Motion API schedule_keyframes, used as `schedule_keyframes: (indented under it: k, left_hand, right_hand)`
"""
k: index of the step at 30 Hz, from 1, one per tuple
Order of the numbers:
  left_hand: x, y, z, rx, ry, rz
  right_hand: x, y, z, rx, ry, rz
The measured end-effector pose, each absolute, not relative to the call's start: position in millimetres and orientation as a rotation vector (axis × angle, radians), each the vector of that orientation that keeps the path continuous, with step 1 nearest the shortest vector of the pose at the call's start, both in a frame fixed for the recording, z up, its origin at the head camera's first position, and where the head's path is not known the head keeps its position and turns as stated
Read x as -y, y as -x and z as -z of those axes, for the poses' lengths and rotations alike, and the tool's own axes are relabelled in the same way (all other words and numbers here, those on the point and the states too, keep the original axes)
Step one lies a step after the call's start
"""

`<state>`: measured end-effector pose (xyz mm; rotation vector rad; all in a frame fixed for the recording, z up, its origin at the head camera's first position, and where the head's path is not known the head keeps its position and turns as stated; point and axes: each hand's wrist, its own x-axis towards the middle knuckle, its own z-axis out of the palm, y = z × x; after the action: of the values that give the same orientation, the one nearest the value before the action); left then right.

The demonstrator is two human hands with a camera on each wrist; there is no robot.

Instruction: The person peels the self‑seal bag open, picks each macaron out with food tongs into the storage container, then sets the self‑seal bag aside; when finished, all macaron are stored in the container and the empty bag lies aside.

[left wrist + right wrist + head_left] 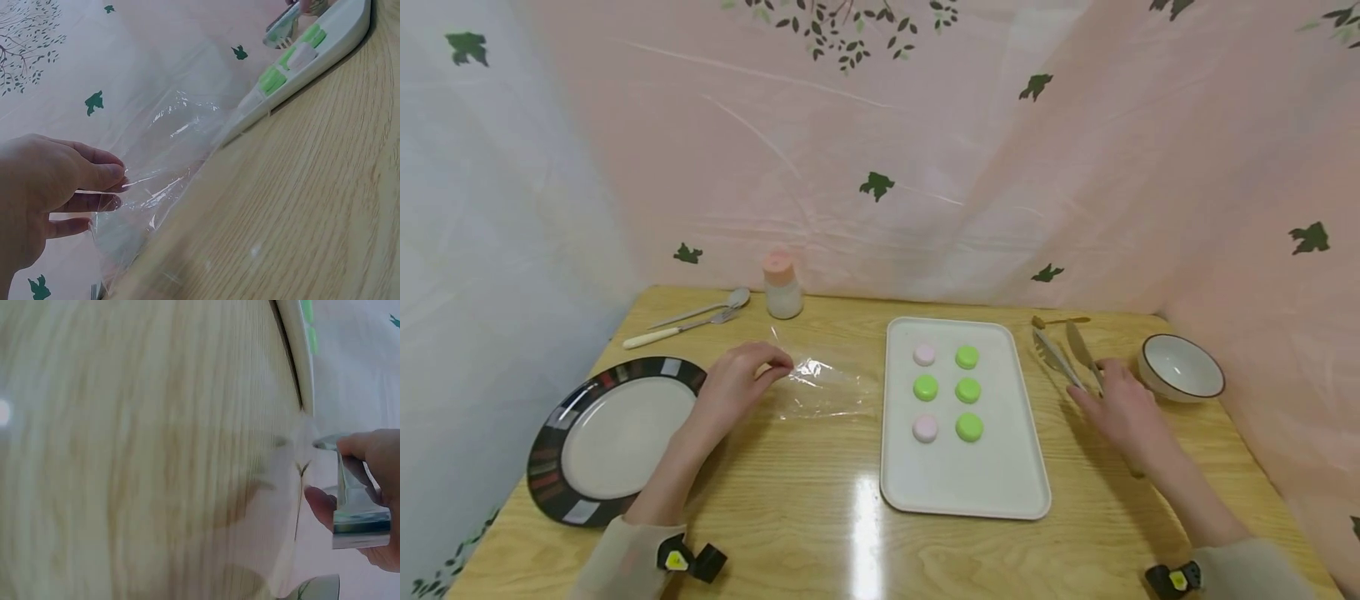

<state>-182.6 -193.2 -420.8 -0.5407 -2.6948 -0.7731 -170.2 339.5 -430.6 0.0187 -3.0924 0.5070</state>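
My left hand pinches the edge of a clear plastic bag between thumb and fingertips. In the left wrist view the bag hangs thin and crinkled from the fingers, reaching toward the tray. My right hand grips metal tongs, whose two arms stand apart with nothing between them. The right wrist view shows the tongs' bent metal end by the palm. Between the hands, a white tray bears several round macarons, with green macarons and pink macarons in two columns.
A dark-rimmed plate lies at the left, beside my left forearm. Behind it are a fork, a spoon and a pink-lidded jar. A white bowl stands right of my right hand. A small golden utensil lies behind the tongs.
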Motion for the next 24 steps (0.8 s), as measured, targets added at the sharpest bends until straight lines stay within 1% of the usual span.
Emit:
schedule_keyframes:
  k: [5, 11, 24]
  left_hand:
    - [194, 182, 422, 2.691, 0.532, 0.751]
    - [193, 185, 423, 2.69, 0.606, 0.698]
    - [190, 187, 422, 2.736, 0.646, 0.568]
  right_hand:
    - [-331, 171, 435, 3.083, 0.023, -0.519]
    - [-321, 172, 439, 3.158, 0.036, -0.519]
    - [-310, 173, 433, 3.242, 0.078, -0.436]
